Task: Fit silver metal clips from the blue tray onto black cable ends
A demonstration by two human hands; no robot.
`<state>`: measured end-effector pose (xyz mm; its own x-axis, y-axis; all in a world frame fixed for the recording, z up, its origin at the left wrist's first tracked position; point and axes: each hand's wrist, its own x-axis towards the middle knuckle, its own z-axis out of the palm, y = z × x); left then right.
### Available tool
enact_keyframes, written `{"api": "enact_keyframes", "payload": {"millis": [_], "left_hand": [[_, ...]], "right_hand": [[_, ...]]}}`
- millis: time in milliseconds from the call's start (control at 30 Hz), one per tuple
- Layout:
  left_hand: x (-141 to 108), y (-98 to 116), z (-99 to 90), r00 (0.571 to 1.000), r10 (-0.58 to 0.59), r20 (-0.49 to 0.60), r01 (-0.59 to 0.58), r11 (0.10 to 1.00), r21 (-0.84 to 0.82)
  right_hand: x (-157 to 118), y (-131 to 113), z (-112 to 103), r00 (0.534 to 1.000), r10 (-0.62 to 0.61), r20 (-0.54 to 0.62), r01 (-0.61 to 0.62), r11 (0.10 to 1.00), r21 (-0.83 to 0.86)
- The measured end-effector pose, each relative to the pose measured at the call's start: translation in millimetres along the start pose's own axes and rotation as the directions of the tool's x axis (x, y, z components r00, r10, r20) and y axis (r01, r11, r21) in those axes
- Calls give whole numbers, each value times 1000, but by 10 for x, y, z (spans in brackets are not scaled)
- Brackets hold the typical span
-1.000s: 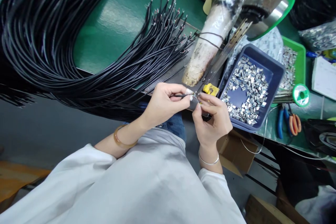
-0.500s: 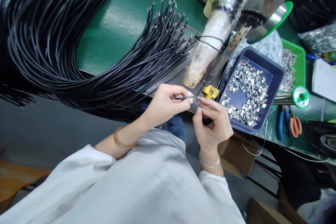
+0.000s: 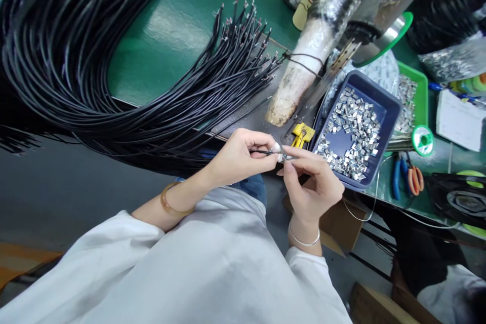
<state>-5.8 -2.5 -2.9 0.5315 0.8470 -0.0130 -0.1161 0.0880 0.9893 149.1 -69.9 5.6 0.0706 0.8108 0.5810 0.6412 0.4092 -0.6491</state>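
Observation:
My left hand (image 3: pixel 241 157) pinches a black cable (image 3: pixel 261 151) close to its end, between thumb and fingers. White wrapping covers a fingertip of that hand. My right hand (image 3: pixel 315 179) is closed at the cable's end, with thumb and forefinger on a small silvery metal connector (image 3: pixel 290 158), partly hidden by the fingers. The two hands nearly meet just off the bench's front edge. Beyond the left hand lies a thick bundle of black cables (image 3: pixel 178 96) with stripped ends. A blue tray (image 3: pixel 388 104) of loose metal connectors stands beyond my right hand.
A plastic-wrapped tube (image 3: pixel 299 71) slopes down toward the hands, near a yellow clip-like piece (image 3: pixel 302 134). Farther right are a green tray (image 3: pixel 422 83), a wire spool (image 3: pixel 422 140), blue-handled pliers (image 3: pixel 397 177) and orange-handled scissors (image 3: pixel 415 180). A cardboard box (image 3: pixel 341 228) sits below the bench.
The camera view has shifted slightly, so the trays appear farther left. Both hands have come a little lower, and my right thumb has closed in against the forefinger at the cable's end.

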Motion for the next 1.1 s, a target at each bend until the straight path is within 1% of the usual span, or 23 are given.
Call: {"api": "enact_keyframes", "payload": {"millis": [67,100,200,267,333,367,433,500,600,733,800,900,1000,1100], "left_hand": [[-5,3,-7,1000,-3,6,3,1000,-3],[-8,8,-9,1000,-12,0,12,1000,-3],[-20,29,-4,999,-29,-41,28,1000,-5],[-25,40,8,998,-30,-60,29,999,-20],[-27,43,24,997,-33,-66,30,999,-43],[-26,42,31,997,-36,-72,32,998,-55],[-22,34,38,995,-42,-86,36,997,-67],[-14,25,37,995,-36,-97,30,997,-64],[4,20,25,994,-17,-106,11,999,-50],[35,19,21,994,-7,-112,3,999,-38],[45,15,27,992,14,-126,-16,1000,-19],[46,12,36,987,39,-156,-31,998,52],[45,19,36,985,35,-169,-16,993,115],[60,24,33,986,16,-169,4,993,116]], "right_hand": [[1,-13,-4,1000,-9,19,10,1000,-14],[1,-12,-4,1000,9,13,-9,1000,-7],[-10,12,6,993,116,-25,-114,990,86],[-23,41,17,984,176,-25,-169,971,171],[-35,70,31,981,192,-26,-182,961,208],[-40,82,38,981,188,-42,-176,965,196],[-46,99,51,984,148,-103,-137,984,113],[-46,107,62,985,80,-153,-82,997,-2],[-44,113,81,991,-19,-132,1,991,-136],[-40,136,107,984,-138,-108,108,962,-250],[-35,153,121,978,-174,-112,137,951,-279],[-25,180,144,974,-197,-111,158,945,-287],[-24,201,167,971,-212,-115,175,947,-271],[-31,218,181,969,-212,-128,170,946,-275]]}}
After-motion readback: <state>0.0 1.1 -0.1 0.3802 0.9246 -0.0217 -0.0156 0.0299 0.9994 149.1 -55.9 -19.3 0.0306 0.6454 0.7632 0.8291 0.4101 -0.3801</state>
